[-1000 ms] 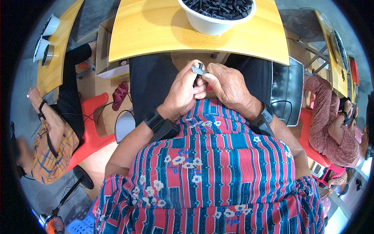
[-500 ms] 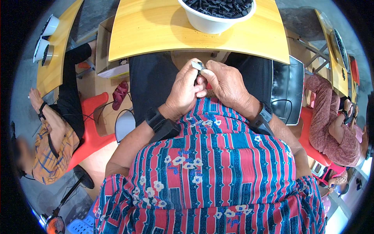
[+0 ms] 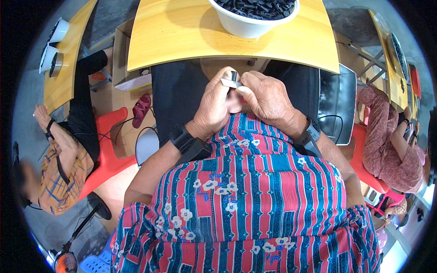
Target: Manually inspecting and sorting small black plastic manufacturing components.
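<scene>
So the small black piece (image 3: 234, 75) is up between the two hands, short of the table edge and over the lap, with a flat silvery blade (image 3: 229, 83) right across it; can't tell if they actually touch. The left hand (image 3: 210, 107) seems to have the piece pinched between thumb and fingers, the right hand (image 3: 269, 98) is clamped on the blade's other end, and the two are nearly together. My worry: the pointy end sits right by the left thumb, so if the blade skids, I'd bet on a nick. It's a tiny part too, so a loose pinch could let it twist or pop out, probably onto the striped shirt (image 3: 255, 191) or dark trousers (image 3: 175, 91). The yellow table (image 3: 177, 41) and white bowl (image 3: 248, 32) of black bits (image 3: 255, 8) are farther out, so they likely wouldn't catch it.
</scene>
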A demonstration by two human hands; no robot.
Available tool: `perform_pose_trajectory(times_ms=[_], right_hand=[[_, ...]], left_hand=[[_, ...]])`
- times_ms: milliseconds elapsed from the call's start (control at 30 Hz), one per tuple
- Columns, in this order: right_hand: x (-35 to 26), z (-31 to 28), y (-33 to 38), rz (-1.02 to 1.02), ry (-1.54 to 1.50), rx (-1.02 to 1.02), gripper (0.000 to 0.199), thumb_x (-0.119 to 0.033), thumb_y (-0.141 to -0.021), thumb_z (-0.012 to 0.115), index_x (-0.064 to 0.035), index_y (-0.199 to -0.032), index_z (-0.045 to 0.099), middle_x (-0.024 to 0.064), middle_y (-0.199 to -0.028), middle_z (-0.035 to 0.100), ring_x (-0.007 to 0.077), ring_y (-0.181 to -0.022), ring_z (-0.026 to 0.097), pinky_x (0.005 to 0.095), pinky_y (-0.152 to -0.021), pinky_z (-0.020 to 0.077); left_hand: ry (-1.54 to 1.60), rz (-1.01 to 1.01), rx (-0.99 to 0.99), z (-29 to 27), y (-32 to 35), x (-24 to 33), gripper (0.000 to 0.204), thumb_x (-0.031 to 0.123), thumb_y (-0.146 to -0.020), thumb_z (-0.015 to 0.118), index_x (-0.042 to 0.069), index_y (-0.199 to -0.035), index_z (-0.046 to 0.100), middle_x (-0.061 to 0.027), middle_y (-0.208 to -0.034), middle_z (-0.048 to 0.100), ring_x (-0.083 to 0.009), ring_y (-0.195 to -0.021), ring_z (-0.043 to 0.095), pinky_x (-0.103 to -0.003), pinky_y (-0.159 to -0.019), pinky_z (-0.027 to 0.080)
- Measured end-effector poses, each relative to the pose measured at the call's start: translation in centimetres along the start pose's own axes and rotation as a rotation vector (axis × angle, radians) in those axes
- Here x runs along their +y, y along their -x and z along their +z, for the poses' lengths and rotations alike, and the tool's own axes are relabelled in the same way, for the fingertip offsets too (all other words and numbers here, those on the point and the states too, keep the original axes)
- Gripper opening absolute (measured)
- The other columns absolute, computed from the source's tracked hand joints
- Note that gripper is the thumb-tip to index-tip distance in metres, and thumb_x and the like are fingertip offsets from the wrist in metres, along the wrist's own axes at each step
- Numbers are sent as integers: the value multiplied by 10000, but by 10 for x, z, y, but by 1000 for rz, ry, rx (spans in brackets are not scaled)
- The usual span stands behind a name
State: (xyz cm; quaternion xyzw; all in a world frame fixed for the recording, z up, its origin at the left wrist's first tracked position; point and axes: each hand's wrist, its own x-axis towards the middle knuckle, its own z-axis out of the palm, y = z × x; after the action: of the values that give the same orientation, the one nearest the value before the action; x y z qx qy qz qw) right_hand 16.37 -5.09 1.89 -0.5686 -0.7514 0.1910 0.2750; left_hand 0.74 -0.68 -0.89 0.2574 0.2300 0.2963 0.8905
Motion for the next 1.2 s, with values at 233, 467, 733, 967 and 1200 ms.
perform_pose_trajectory(times_ms=[233,467,733,967,1200], right_hand=[[4,3,2,-23,-79,14,268,-301,-949,482,-50,-868,530,159,-782,563,375,-726,582,446,-626,463],[2,3,1,-4,-66,25,263,-291,-962,465,-56,-860,529,158,-762,558,375,-723,578,446,-629,460],[4,7,-1,-3,-75,23,258,-274,-965,459,-54,-846,521,166,-755,555,379,-724,572,450,-625,452],[2,7,-2,32,-113,25,251,-263,-967,452,-53,-846,516,169,-750,555,383,-740,571,453,-637,452],[-1,9,-2,103,-125,7,270,-277,-968,452,-53,-834,524,173,-759,567,386,-751,576,450,-645,458]], left_hand=[[9,-9,-2,1,1,2,265,366,-1015,409,136,-888,443,47,-706,376,-26,-543,311,-188,-501,322],[6,-15,-2,-1,1,1,245,351,-1016,413,139,-899,448,46,-707,380,-27,-545,317,-189,-505,327],[17,-7,5,-3,-1,-1,232,342,-1016,415,140,-906,448,43,-706,379,-34,-541,316,-193,-500,318],[15,-9,20,-3,-2,-1,224,332,-1015,415,142,-899,443,40,-703,379,-38,-539,319,-197,-500,318],[14,-14,41,-4,-2,-4,203,293,-1017,391,141,-891,438,33,-719,376,-48,-575,319,-195,-502,317]])
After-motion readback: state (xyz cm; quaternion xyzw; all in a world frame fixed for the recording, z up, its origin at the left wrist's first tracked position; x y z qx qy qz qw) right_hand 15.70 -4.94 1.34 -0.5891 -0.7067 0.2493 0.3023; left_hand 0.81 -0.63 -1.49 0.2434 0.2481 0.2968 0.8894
